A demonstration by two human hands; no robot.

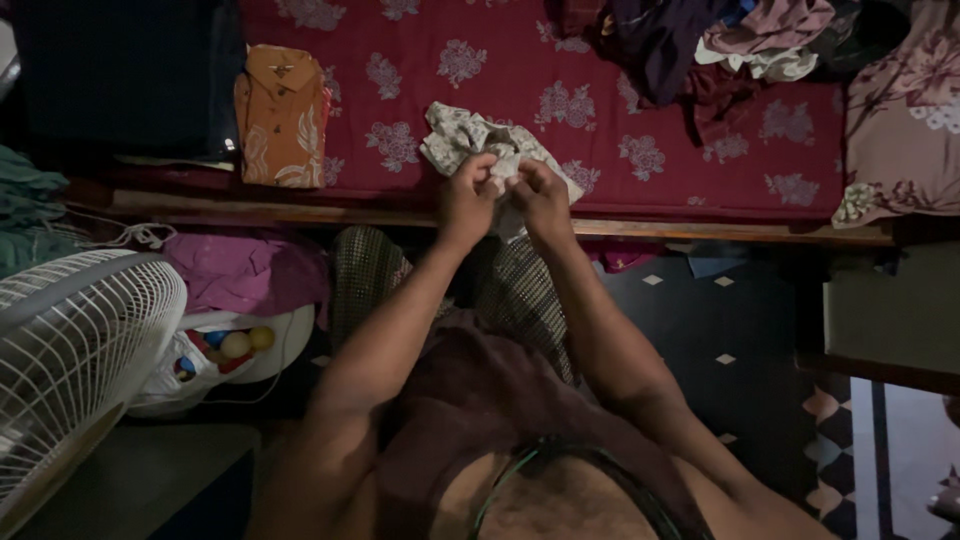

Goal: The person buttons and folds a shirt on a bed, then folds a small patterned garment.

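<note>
Pale patterned crumpled cloth garment (470, 140) lies at the near edge of the maroon floral bed (600, 120). Both the left hand (468, 195) and right hand (540, 195) are closed, pinching its hem. Grip adjacent hem points and pull taut, I judge, so it flattens evenly on the bed.

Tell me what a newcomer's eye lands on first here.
Both hands, the left hand and right hand, grip a crumpled pale patterned cloth at the edge of a bed with a maroon floral sheet. A folded orange shirt lies to the left, and a white fan stands at lower left.
</note>
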